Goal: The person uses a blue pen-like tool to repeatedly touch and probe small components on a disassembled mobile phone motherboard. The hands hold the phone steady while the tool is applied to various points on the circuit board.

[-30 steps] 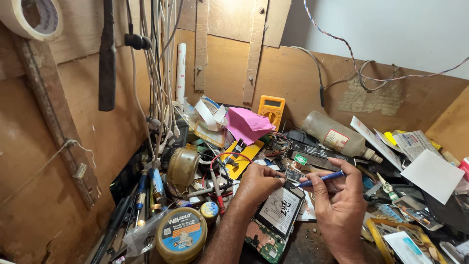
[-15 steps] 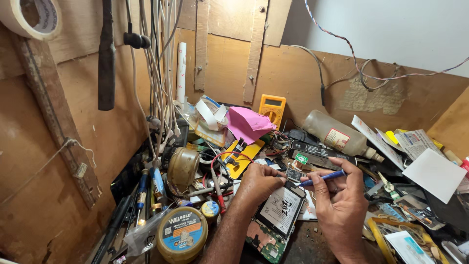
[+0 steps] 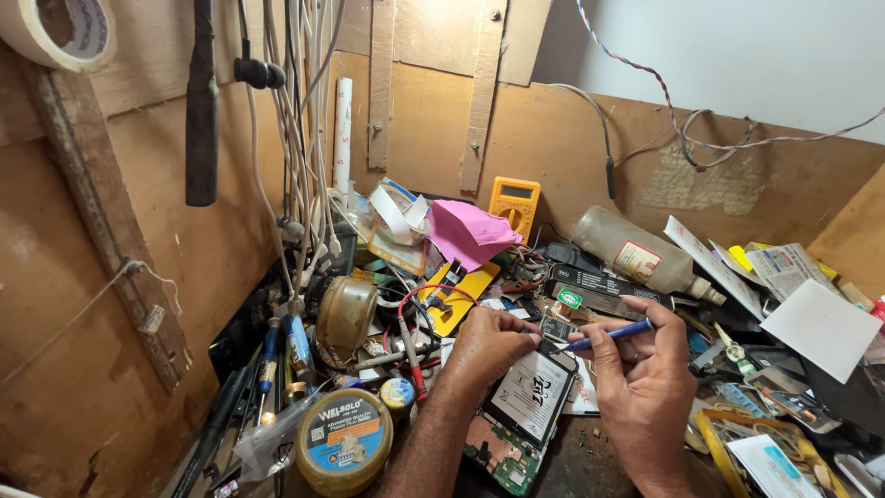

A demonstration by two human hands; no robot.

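An opened mobile phone [image 3: 527,406] lies on the cluttered bench, its battery face up and green circuit board showing at the near end. My left hand [image 3: 487,343] rests on the phone's upper left edge, fingers curled over it. My right hand [image 3: 645,378] holds a thin blue-handled screwdriver [image 3: 608,334], with the tip pointing left at the phone's top corner near my left fingers.
A round yellow tin [image 3: 343,443] stands at the near left. Behind lie a yellow multimeter [image 3: 514,201], a pink cloth [image 3: 468,232], a tipped plastic bottle [image 3: 641,251], papers [image 3: 820,327] and hanging cables [image 3: 300,138]. Wooden walls close in the left and back.
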